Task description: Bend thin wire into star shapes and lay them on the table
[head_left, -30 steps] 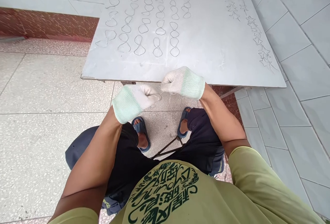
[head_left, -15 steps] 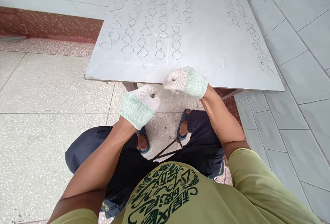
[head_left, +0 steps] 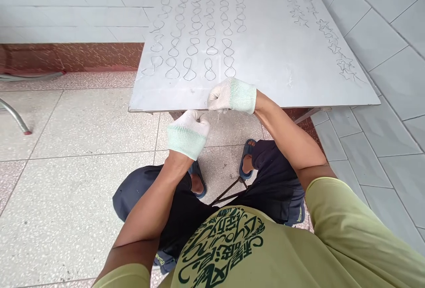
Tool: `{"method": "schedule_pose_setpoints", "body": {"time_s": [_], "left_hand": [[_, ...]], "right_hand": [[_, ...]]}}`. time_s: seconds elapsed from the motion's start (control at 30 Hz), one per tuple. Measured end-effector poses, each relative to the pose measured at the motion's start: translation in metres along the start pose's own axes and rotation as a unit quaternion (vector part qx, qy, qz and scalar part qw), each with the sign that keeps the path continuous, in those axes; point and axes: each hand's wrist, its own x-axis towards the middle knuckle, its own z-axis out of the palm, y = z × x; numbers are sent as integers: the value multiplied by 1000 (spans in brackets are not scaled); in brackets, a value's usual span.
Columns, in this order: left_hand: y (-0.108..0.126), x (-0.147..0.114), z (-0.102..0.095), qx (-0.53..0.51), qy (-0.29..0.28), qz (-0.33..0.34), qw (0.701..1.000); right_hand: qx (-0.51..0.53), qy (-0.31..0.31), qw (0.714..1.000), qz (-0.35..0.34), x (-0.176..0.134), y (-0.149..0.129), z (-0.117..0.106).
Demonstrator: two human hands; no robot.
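Both my hands wear white knit gloves with pale green cuffs and meet at the front edge of the white table (head_left: 265, 80). My left hand (head_left: 189, 132) is closed in a pinch just below the edge. My right hand (head_left: 231, 95) pinches too, slightly higher and to the right. A thin wire (head_left: 218, 118) runs between the fingertips, one end hanging down; most of its shape is hidden by the gloves. Beyond the hands, figure-eight wire shapes (head_left: 210, 69) lie on the tabletop in several columns.
Star-shaped wire pieces (head_left: 345, 64) lie along the table's right side. A tiled wall (head_left: 392, 53) rises right of the table. Below are my knees, sandals (head_left: 246, 159) and a thin dark metal bar (head_left: 229, 190). A curved metal leg (head_left: 15, 115) stands on the floor at left.
The camera view has shifted left, so the table appears farther right. My hands stay together on the wire, with the left wrist turned a little more upright.
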Motion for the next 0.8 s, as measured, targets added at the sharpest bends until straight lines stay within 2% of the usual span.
{"method": "schedule_pose_setpoints", "body": {"time_s": [0.1,0.2,0.5,0.67,0.8], "left_hand": [[-3,1,1,-22,15,-6,1000],[-4,3,2,-32,26,-5,999],[-6,7,11,-50,118,-1,992],[-9,11,12,-61,138,0,989],[-10,12,12,-84,167,0,982]], "right_hand": [[-2,-28,1000,13,2,-2,3],[10,-18,999,26,3,-7,4],[-18,23,999,46,-4,-16,11],[4,41,997,60,-4,-17,16],[-22,55,996,66,-4,-16,21]]}}
